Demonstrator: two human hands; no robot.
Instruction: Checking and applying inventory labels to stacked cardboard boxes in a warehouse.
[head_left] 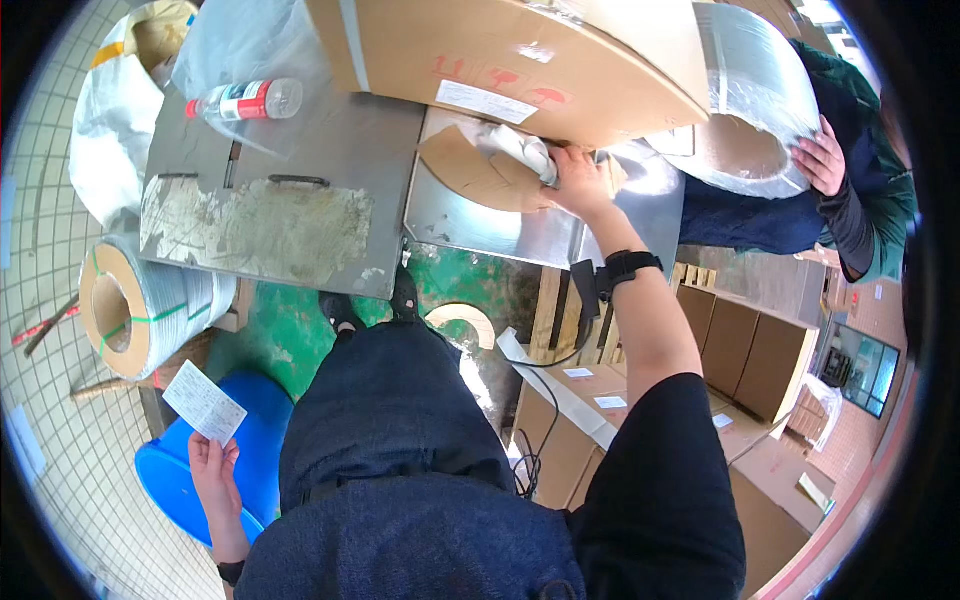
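One slip [204, 402] of white paper is pinched in the left hand [212, 468], low at the left side of the view, above a blue bin [170, 470]; the slip is a small rectangle, and its long axis runs from upper left to lower right, with the lower end between the fingers. The right hand [577, 180] is stretched forward and closed on one white cloth [520, 150], which it presses on a curved brown cardboard piece [475, 175]; this piece lies on a shiny metal sheet [500, 225] of the worktop. A black band [628, 266] is around the right wrist. A second cardboard ring [462, 322] lies lower, on the green floor [290, 335], so I count two such curved pieces. Beside the shiny sheet, to the left, is one dull grey plate [330, 140] with two handles, and on its far edge lies one plastic bottle [245, 100] with a red label, on its side, with its cap toward the left. One big carton [520, 50] hangs over the worktop at the top. Two rolls of strapping can be seen: one [140, 305] at the left on the tiled floor, and one [755, 100] at the upper right, where another person's hand [822, 158] rests on it. Several brown boxes [740, 360] stand at the right.
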